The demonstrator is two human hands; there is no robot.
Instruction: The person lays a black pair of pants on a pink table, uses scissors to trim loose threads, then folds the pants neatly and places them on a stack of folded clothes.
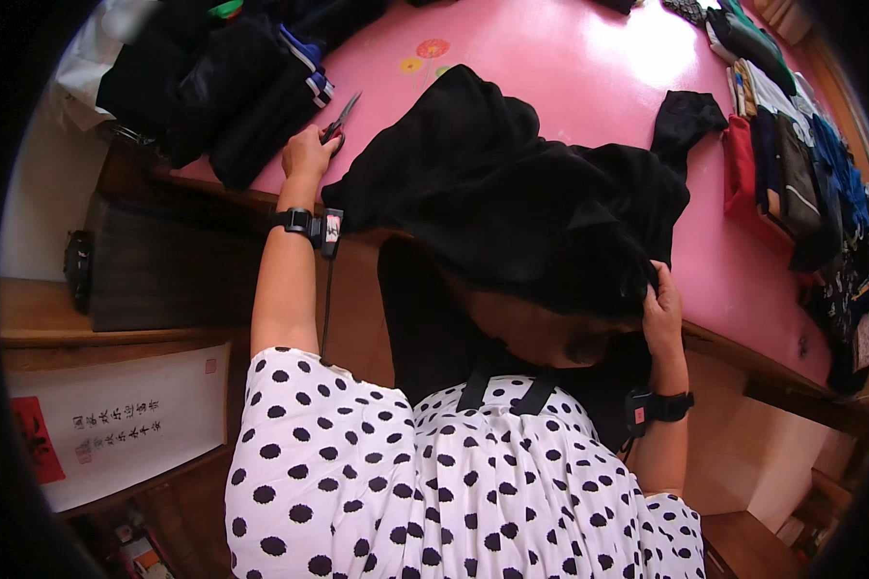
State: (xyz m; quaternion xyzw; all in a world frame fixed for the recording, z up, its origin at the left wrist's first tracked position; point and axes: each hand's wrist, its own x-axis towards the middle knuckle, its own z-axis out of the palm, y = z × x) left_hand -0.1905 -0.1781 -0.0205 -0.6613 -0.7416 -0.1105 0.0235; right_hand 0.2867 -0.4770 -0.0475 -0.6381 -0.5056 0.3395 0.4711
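My left hand (pixel 309 153) is at the scissors (pixel 341 127), its fingers on the dark handles and the metal blades pointing away over the pink tabletop (pixel 384 94). Whether the scissors are lifted or lie on the table I cannot tell. A large black cloth garment (pixel 492 181) is spread in loose folds from the middle of the table down over its near edge. At the garment's lower right edge, my right hand (pixel 662 311) pinches the fabric between thumb and fingers. Both wrists wear black straps with small devices, and a cable runs from the left one.
Folded dark clothes (pixel 246 94) are piled at the table's left end. More folded clothes, among them a red piece (pixel 740 166), line the right side. Below the table at left are a dark panel (pixel 174 260) and a paper scroll (pixel 130 427) bearing writing.
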